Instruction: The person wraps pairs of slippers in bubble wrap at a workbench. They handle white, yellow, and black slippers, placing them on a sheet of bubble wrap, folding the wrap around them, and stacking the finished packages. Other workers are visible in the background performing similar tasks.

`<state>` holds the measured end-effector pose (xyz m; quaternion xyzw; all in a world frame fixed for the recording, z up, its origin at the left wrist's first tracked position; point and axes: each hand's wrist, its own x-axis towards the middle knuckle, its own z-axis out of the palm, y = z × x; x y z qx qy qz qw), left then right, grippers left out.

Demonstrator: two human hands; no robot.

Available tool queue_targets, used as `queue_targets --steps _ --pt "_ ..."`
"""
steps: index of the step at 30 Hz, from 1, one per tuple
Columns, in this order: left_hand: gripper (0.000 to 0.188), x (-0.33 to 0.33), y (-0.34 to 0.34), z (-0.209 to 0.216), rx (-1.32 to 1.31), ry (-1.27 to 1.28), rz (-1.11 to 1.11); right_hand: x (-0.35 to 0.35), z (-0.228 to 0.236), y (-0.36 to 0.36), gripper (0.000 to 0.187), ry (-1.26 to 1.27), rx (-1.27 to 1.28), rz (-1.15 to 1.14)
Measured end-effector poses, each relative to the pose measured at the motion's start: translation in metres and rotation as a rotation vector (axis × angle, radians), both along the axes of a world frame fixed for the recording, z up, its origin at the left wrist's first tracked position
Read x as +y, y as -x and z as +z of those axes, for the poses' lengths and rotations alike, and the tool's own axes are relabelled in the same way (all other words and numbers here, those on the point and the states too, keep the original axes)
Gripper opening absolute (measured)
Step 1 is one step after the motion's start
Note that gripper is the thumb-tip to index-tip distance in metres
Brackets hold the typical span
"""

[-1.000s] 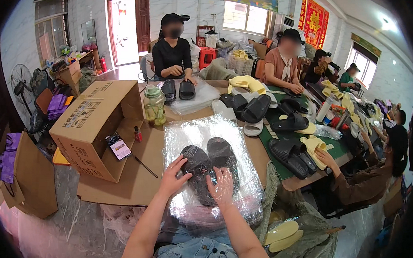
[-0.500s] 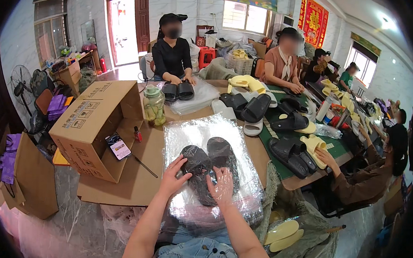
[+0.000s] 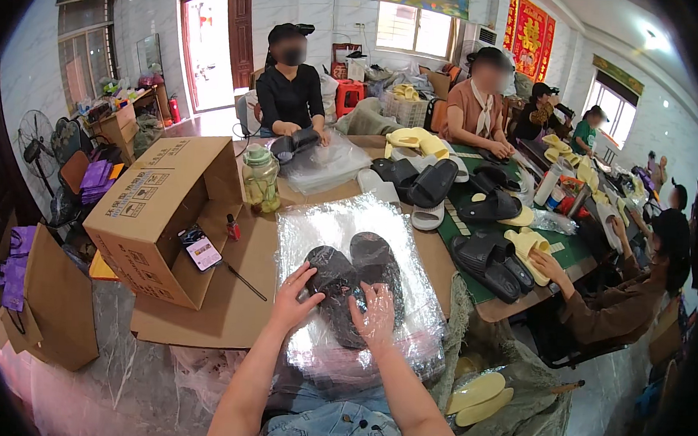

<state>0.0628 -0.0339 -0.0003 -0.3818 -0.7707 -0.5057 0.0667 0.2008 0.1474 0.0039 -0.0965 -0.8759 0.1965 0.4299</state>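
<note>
A pair of black slippers lies side by side in front of me, under clear film that looks like a plastic bag. Beneath them is a shiny stack of clear plastic bags. My left hand rests on the left edge of the left slipper, thumb and fingers apart. My right hand lies over the lower part of the pair, its fingers spread on the film. Neither hand lifts anything. The hands hide parts of the slippers.
On the left stands an open cardboard box with a phone by its opening. Behind the bags is a green-lidded jar. Black slippers and yellow slippers crowd the right, near a co-worker's hand. Another person sits opposite.
My hands and the slippers under them stay in place. The person opposite has raised and turned a black slipper pair. At right, a co-worker's yellow slipper has shifted slightly.
</note>
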Motion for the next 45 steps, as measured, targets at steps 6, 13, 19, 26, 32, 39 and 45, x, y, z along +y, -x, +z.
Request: queue_targets --steps 6,13,19,26,32,39,45 --pt "0.065 0.0002 -0.0001 0.0001 -0.006 0.002 0.003 0.0000 0.0007 -0.0007 0.043 0.029 -0.014 0.015" --pt "0.064 0.0003 0.0004 -0.0006 0.003 0.017 0.012 0.0008 -0.0020 0.0003 0.043 0.029 -0.009 0.017" --pt "0.064 -0.0001 -0.0002 0.0017 -0.002 0.009 0.002 0.0003 -0.0014 0.0007 0.043 0.027 -0.013 0.004" --pt "0.064 -0.0005 -0.0007 0.0012 -0.010 0.003 -0.001 -0.0006 0.0002 -0.0005 0.044 0.023 -0.003 0.007" --pt "0.064 0.0001 -0.0025 0.0034 -0.022 0.002 0.001 -0.0004 0.0004 -0.0002 0.042 0.018 -0.008 0.000" --pt "0.063 0.0001 -0.0018 0.0028 -0.015 -0.007 -0.004 -0.0004 0.0001 0.0004 0.041 0.022 -0.009 -0.012" --pt "0.064 -0.0004 -0.0031 0.0055 -0.025 0.013 -0.003 -0.0018 0.0035 -0.0021 0.041 0.047 -0.014 0.007"
